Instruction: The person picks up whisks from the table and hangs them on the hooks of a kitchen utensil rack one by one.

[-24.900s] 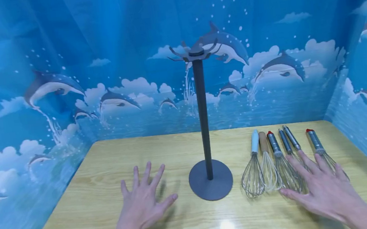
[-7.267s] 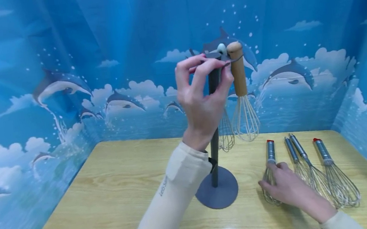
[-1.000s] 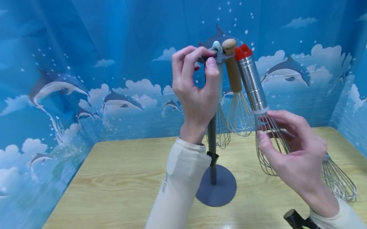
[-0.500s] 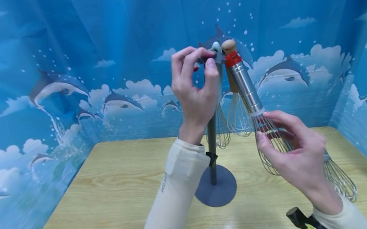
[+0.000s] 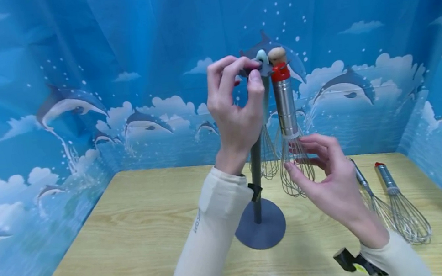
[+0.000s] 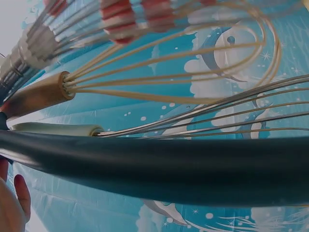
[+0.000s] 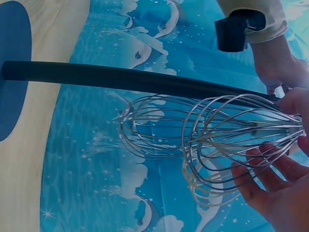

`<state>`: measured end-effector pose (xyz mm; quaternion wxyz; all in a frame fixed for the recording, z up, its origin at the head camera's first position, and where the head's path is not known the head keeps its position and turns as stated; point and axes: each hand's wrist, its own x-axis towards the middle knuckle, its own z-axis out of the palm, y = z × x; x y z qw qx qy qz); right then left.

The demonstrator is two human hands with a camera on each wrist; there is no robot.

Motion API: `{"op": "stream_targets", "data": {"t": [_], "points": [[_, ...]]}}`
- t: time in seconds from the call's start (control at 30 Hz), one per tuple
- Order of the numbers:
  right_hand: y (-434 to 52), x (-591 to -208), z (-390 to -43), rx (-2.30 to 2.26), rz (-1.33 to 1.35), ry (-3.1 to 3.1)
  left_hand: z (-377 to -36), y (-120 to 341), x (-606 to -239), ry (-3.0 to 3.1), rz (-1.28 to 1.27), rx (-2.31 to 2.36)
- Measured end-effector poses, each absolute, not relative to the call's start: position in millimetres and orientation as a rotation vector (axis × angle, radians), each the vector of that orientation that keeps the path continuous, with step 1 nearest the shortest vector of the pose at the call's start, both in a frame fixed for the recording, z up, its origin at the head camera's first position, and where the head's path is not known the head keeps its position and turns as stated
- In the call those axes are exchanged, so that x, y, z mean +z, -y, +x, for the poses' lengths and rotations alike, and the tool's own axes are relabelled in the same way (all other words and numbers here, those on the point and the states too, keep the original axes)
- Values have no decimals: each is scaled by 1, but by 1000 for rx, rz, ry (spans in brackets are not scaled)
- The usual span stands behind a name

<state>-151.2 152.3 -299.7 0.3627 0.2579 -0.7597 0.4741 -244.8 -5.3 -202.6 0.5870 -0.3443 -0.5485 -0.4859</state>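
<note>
My left hand [image 5: 235, 104] grips the hooked top of the dark stand [image 5: 255, 161], thumb and fingertips pinching beside the hooks. A steel whisk [image 5: 285, 107] with a red end cap is upright at a right-hand hook, its cap overlapping the hook tip. Around its wires curl the thumb and fingers of my right hand [image 5: 330, 184]; the right wrist view shows fingers behind the wires [image 7: 231, 140]. A wooden-handled whisk [image 6: 41, 94] and a pale blue-handled whisk [image 6: 55, 128] hang close by on the stand. In the head view the steel whisk hides most of the wooden handle.
On the wooden table [image 5: 142, 239] at right lie a red-capped whisk [image 5: 406, 212] and a slimmer steel whisk [image 5: 370, 188], partly behind my right hand. The stand's round base [image 5: 262, 239] sits mid-table. A blue dolphin-print curtain [image 5: 175, 33] encloses the back and sides.
The blue and wooden whisks went from table to stand earlier. Over the last second my right hand brings the red-capped whisk left to the hook, from tilted to upright. The left hand stays put.
</note>
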Motion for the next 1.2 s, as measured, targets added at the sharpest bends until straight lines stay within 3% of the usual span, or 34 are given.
{"op": "stream_targets", "data": {"t": [0.4,0.83,1.2], "points": [[-159,-308,-154,1137,640,2001,-241,10,-202,1283,-824,-1181],[-197,-323,-146,1056,670,2065,-232,7,-207,1191,-806,-1437],[-243,-333,-142,938,424,2216,-230,4,-208,1143,-805,-1496]]}}
